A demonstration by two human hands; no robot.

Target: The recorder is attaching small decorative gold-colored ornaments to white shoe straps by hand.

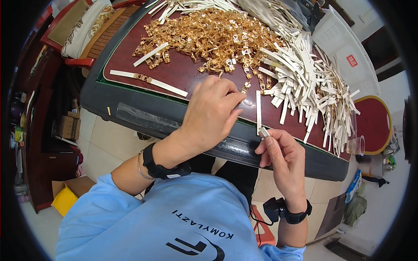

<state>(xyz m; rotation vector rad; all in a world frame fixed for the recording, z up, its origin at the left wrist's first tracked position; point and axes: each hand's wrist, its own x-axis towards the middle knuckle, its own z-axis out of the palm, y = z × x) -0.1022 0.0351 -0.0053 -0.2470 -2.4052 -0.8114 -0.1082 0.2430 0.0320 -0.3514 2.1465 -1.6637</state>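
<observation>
My left hand (211, 113) reaches over the table's near edge with its fingers curled. Its fingertips meet a small gold buckle (245, 88) in front of the big heap of gold buckles (217, 35). Lower and to the right, my right hand (283, 158) pinches a narrow white strap (263, 132) by its end, between thumb and fingers; the rest of that strap is hard to see. Just beyond lies another white strap (258, 106), at the table edge. On the left rests a strap piece with a gold buckle in its middle (143, 77).
A large pile of white straps (305, 78) covers the table's right side. One loose strap (150, 54) lies left of the buckles. Behind the pile stands a white plastic basket (344, 43); a clear cup (358, 145) sits at the right corner. The dark padded rim (170, 124) borders the table.
</observation>
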